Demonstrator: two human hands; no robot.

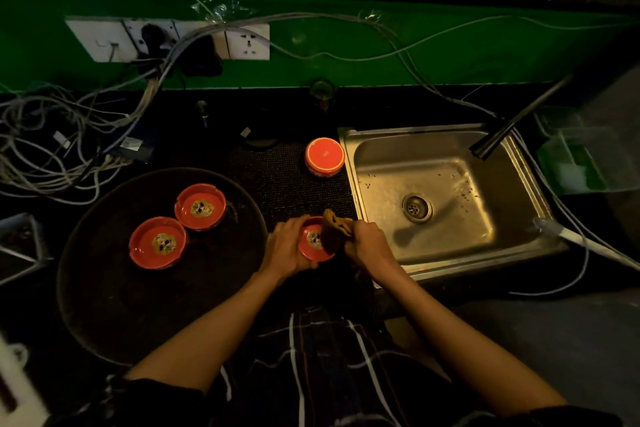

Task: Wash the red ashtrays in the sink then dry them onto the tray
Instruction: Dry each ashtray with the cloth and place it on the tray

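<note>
My left hand (290, 246) grips a red ashtray (311, 240) between the tray and the sink. My right hand (369, 246) holds a brown cloth (335, 229) pressed against that ashtray's right side. Two more red ashtrays (200, 207) (158, 242) sit upright side by side on the round dark tray (138, 305) at the left. An upside-down red ashtray (325, 157) rests on the dark mat just left of the steel sink (450, 198).
A dark faucet (512, 121) reaches over the sink's back right corner. Tangled cables (52, 149) and wall sockets (173, 40) fill the back left. A hose (581, 239) crosses the sink's right edge. A green plastic container (571, 159) stands at the right.
</note>
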